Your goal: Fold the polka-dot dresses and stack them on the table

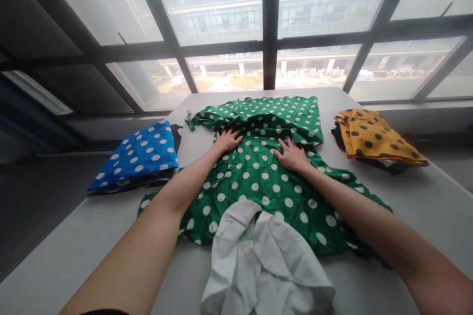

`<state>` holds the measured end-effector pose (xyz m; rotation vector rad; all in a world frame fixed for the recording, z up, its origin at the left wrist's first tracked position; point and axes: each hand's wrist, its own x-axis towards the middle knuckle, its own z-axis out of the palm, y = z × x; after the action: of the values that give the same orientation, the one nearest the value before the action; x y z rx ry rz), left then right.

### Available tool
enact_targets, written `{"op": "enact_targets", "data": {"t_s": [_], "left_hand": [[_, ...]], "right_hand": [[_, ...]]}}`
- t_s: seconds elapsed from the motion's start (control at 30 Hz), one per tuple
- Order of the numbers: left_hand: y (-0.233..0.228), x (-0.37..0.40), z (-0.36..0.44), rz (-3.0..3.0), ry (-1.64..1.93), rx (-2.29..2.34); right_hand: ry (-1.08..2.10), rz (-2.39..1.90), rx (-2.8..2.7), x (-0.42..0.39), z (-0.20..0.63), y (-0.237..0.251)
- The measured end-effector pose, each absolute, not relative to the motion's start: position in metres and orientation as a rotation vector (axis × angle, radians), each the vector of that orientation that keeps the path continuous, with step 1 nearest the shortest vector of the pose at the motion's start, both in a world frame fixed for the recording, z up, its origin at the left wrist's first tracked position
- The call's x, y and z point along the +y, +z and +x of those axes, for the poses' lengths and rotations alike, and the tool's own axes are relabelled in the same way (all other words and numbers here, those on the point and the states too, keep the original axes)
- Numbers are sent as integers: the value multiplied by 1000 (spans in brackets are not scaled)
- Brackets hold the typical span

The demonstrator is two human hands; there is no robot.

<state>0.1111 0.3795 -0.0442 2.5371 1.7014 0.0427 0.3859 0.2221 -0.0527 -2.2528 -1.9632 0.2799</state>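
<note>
1. The green polka-dot dress (pixel 258 177) lies spread across the middle of the desk (pixel 424 197), its upper part folded over at the far end. The left hand (pixel 227 140) and the right hand (pixel 291 155) both rest flat on it, fingers spread, palms down just below that fold; neither grips anything.
2. Risk: the thin cloth may slide or bunch under flat palms, so any uneven push from one hand would likely skew the fold or crease it.
3. A white cloth (pixel 266 261) lies over the dress's near hem. If the dress is dragged, this piece would probably travel with it or slip off the near edge of the desk.
4. The dress's right hem reaches close to the desk's near right side, so a tug that way could spill it over.
5. A blue dotted pile (pixel 140 157) sits near the left edge and an orange dotted pile (pixel 373 138) at the right; a wide sweep of an arm might nudge either.
</note>
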Motion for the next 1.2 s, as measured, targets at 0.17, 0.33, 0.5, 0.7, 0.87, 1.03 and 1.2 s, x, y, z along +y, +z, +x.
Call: {"op": "enact_targets", "data": {"t_s": [0.17,0.33,0.5,0.7,0.87,1.03,1.2], "left_hand": [[-50,442,127,2507,114,1704],[-53,480,136,2474,169,1733],[-50,460,135,2498,126,1733],[-48,330,102,2637,-25,1589],[-43,208,58,2614,-159,1652],[-6,180,50,2468,-368,1708],[21,249,80,2502,43,1832]], "right_hand": [[222,-2254,-1921,292,399,-56],[197,-2238,-1933,345,409,-56],[175,-2293,-1931,330,402,-53],[128,-2328,-2004,180,365,-56],[131,-2222,-2294,52,342,-36],[414,-2080,-2352,57,339,16],[162,-1965,-2192,161,353,28]]}}
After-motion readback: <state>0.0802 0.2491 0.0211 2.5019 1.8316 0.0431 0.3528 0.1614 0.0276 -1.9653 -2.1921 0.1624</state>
